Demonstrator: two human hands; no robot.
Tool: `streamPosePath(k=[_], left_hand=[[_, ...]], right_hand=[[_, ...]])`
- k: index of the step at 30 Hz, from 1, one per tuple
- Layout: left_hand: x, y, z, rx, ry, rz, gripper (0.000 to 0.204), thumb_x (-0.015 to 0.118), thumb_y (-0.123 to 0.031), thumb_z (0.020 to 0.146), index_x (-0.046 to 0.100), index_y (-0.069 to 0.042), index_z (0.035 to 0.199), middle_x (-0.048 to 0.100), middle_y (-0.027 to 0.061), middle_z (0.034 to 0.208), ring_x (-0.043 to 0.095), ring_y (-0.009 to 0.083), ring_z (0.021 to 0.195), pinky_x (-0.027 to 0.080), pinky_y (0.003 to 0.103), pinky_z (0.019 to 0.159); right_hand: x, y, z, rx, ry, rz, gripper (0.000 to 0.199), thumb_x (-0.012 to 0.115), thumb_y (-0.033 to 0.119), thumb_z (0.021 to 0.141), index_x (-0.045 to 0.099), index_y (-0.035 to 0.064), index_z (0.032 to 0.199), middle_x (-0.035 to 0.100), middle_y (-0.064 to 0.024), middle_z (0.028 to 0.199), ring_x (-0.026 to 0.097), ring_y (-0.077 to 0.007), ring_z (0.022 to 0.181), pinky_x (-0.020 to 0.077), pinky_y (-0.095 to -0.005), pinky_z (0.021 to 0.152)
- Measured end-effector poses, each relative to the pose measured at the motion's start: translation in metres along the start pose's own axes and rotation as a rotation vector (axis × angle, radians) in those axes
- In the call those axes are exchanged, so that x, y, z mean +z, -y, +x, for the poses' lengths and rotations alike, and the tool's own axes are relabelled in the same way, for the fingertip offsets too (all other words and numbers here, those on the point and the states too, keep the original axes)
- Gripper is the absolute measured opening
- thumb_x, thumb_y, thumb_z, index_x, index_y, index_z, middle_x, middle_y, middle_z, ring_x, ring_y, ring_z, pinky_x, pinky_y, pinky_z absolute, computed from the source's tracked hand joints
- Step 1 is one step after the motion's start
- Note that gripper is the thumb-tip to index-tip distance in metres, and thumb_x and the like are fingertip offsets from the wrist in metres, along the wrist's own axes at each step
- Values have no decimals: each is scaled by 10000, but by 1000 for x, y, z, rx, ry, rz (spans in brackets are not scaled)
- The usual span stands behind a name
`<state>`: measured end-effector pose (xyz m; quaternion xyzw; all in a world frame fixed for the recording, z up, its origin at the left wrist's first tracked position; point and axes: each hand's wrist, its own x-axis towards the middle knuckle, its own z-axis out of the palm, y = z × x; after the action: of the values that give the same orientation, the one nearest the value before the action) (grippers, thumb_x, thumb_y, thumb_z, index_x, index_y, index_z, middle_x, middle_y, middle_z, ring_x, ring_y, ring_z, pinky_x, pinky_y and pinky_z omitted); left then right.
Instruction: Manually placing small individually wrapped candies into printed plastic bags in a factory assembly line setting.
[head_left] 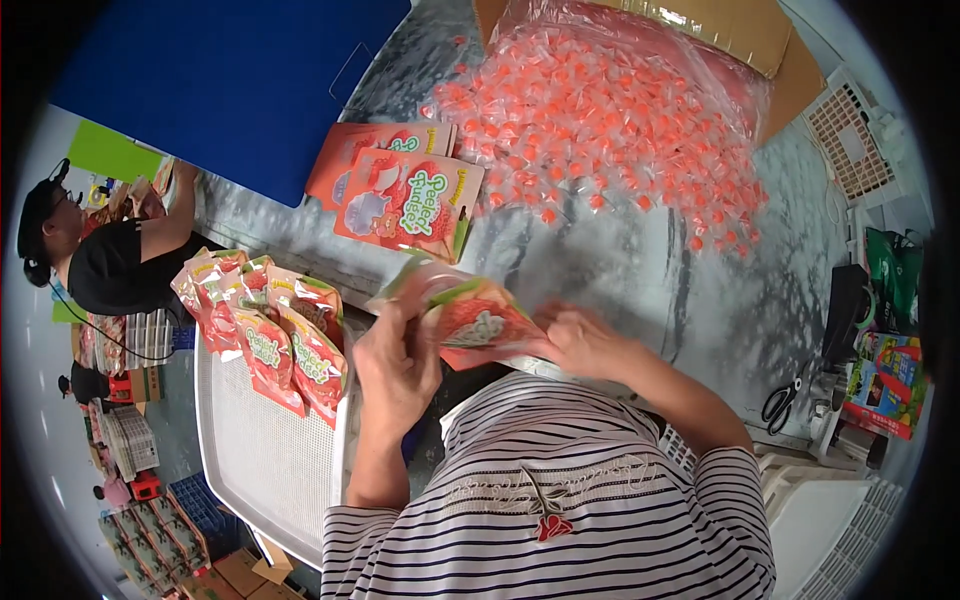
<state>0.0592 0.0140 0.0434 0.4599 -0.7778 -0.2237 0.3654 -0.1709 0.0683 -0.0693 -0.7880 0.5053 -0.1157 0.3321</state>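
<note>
Your left hand (pixel 395 365) and right hand (pixel 575 340) both grip one red snack pouch (pixel 475 320) above the desk (pixel 620 270); filled pouches (pixel 270 330) lie left on the white tray (pixel 270 460)

Red-and-green pouch (pixel 475 322), orange-pink wrapped candies (pixel 600 130), black-and-white striped shirt (pixel 560 510), blue board (pixel 230 80).

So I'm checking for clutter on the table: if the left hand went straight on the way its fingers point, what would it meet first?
Probably the flat red printed pouches lying on the grey marbled table, beyond the red pouch that the left hand and right hand hold. Depth is unclear.
</note>
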Motion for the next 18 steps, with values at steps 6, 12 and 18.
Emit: streamPosePath(k=[6, 12, 18], left_hand=[[-4, 8, -7, -49, -74, 25, 132, 686, -22, 846, 556, -3, 854, 480, 90, 606, 447, 148, 469, 375, 287, 463], [-13, 11, -9, -36, -138, 83, 141, 683, -2, 839, 542, -4, 846, 505, 96, 653, 472, 160, 485, 391, 284, 477], [-21, 21, -12, -85, -149, 124, 137, 667, 1, 853, 531, 0, 858, 518, 93, 664, 494, 148, 513, 411, 271, 497]], right_hand=[[-24, -46, 65, -67, -474, -247, 603, 675, 340, 840, 461, 11, 1299, 382, -176, 1399, 328, -385, 1315, 342, -480, 1063], [-26, -56, 104, 8, -571, -270, 796, 729, 462, 767, 425, -11, 1331, 402, -180, 1368, 309, -388, 1324, 224, -530, 1117], [-36, -69, 109, -25, -488, -318, 806, 751, 479, 732, 440, 78, 1359, 403, -171, 1381, 291, -377, 1342, 235, -533, 1115]])
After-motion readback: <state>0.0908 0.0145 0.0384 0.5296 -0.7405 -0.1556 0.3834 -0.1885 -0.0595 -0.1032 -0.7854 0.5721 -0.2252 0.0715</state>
